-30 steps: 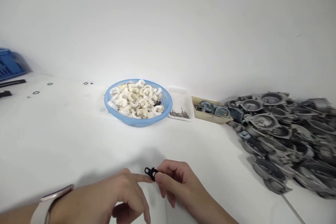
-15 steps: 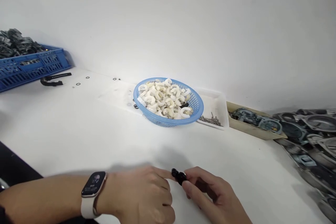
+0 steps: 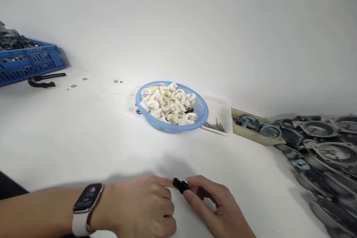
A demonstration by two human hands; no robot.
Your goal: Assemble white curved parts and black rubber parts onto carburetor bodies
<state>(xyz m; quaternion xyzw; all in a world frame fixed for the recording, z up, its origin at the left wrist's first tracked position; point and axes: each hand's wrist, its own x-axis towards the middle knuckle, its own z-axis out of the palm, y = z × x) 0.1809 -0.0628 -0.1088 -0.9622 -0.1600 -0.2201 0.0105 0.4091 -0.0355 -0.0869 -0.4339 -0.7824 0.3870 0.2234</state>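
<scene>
Pinching small black part (image 3: 182,186) in right hand (image 3: 219,204), touching it with left hand (image 3: 139,206), impossible to tell if gripping; apparently mid-adjustment, calling next for steady control.

Within one second, the left hand (image 3: 136,208) has rolled, exposing the watch screen (image 3: 88,197), the black part (image 3: 181,185) has turned, hiding its end hole, and more of the crate (image 3: 36,61) has entered view.
</scene>
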